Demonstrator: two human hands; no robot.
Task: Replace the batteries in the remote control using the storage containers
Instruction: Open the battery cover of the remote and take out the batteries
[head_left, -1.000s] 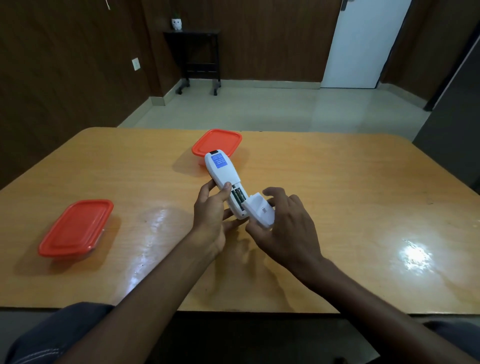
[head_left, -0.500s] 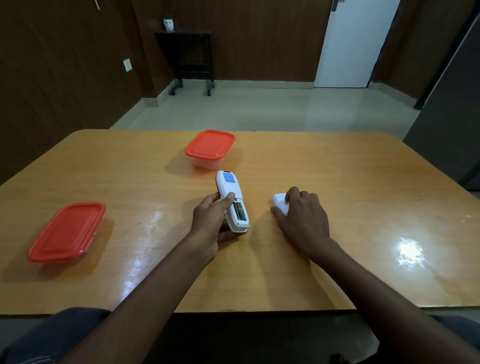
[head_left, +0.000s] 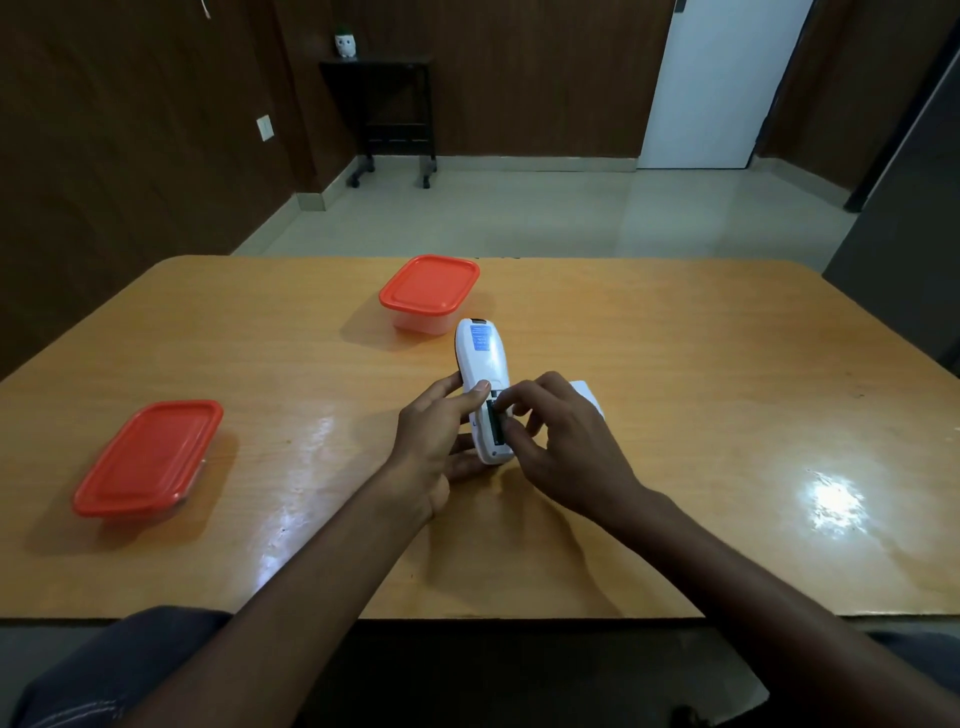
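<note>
Wooden desk (head_left: 675, 364): remote control (head_left: 480, 364), light, rigid, gripped mid-body by left hand (head_left: 436, 436); right hand (head_left: 561, 441) fingertips pinching at battery bay

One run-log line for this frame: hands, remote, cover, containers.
left hand: grips remote | right hand: fingers at open battery bay | cover: on table, off remote | containers: lidded
</note>
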